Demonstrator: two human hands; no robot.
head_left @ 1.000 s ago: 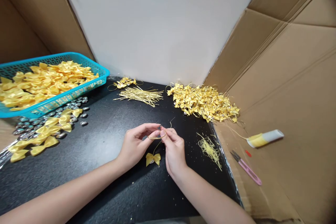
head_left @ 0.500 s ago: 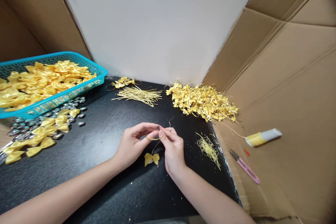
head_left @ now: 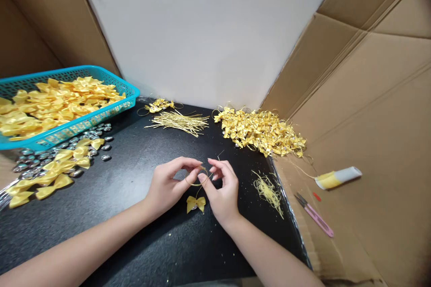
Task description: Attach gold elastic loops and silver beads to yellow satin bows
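In my left hand (head_left: 171, 181), thumb and index finger pinch a thin gold cord bent into a loop (head_left: 193, 184). A yellow ribbon bow (head_left: 195, 204) with a small shiny piece at its centre lies just below the loop, joined to it by a thin strand. My right hand (head_left: 222, 186) is at the loop's right side. Its thumb tip touches or nearly touches the cord, while the index finger is lifted apart from the thumb. A loose thread end rises beyond the right fingertips. Where the strand meets the loop is too small to make out.
A blue basket (head_left: 134, 94) of yellow bows stands left, near silvery beads (head_left: 106, 158) and loose bows (head_left: 62, 181). Gold cords (head_left: 180, 122) and finished-looking bows (head_left: 259, 130) lie at the back. Thread scraps (head_left: 268, 192), pink snips (head_left: 318, 219) and a thread spool (head_left: 338, 178) are right.
My right thumb and index finger were closed together at the loop and have now parted. The left hand keeps its pinch, and the bow stays below. The view has shifted slightly.
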